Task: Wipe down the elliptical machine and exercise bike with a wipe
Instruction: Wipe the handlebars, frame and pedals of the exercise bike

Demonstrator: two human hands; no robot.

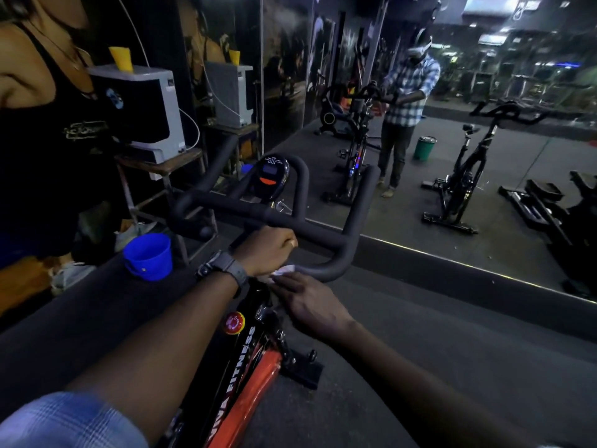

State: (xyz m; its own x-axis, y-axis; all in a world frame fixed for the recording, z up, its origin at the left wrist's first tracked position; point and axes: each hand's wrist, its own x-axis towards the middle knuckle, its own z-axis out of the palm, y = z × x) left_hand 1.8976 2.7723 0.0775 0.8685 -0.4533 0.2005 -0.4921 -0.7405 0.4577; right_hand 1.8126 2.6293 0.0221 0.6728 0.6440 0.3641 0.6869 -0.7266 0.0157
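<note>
Nearest the camera, both forearms are reaching over the orange-and-black frame (255,379) of the exercise bike, past its red knob (235,322). Right hand (307,302) is lying palm-down with fingers curled onto the white wipe (280,271), pinching it at the near bend of the handlebar (323,236); only a small scrap of wipe is showing between the hands. Left hand (269,250), watch (223,266) on the wrist, is closing in a fist around the bar just above, steadying it. My read: the handlebar is being wiped, and most of the bike looks not yet covered. To do it well, I'd be wrapping the wipe round the tube rather than dabbing the top, pulling along the bend toward the right upright, then shifting the bracing hand so its own patch is getting cleaned too. Beyond, the console (273,176) is sitting mid-bar; go lightly on its screen. Blue bucket (149,256) is standing left on the ledge. Farther off, the mirror (484,140) is reflecting more bikes. Can't make out an elliptical for certain.
</note>
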